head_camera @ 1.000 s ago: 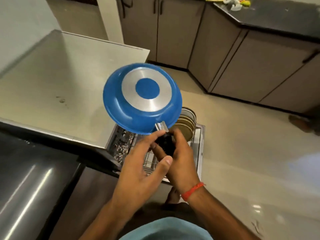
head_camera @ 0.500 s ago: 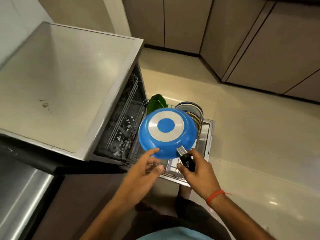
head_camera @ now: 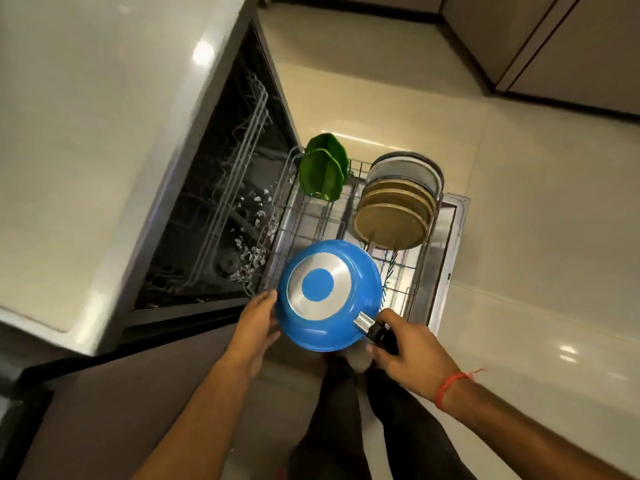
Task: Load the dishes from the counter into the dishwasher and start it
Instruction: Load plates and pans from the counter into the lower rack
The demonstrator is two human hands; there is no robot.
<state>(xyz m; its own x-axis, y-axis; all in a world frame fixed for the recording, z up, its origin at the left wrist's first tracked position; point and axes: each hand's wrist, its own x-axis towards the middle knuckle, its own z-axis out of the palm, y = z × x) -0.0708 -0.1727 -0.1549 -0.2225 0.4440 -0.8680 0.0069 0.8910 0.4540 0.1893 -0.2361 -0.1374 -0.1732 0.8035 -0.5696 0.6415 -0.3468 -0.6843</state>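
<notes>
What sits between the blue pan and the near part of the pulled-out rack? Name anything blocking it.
Nothing visible blocks it. The blue pan, bottom up, is held by the right hand and steadied by the left hand over the lower rack. The green plates and brown plates stand farther back.

Brown cabinets (head_camera: 568, 46) (far corner) above tiled floor (head_camera: 536, 209).

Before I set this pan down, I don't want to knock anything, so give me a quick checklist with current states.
1. Right hand grips the pan handle: ok.
2. Left hand steadies the blue pan rim: ok.
3. Lower rack pulled out: ok.
4. Bare rack space near the pan: ok.
5. Green plates and tan plates stand clear of the pan: ok.
6. Pan seated between tines: cannot tell.
</notes>
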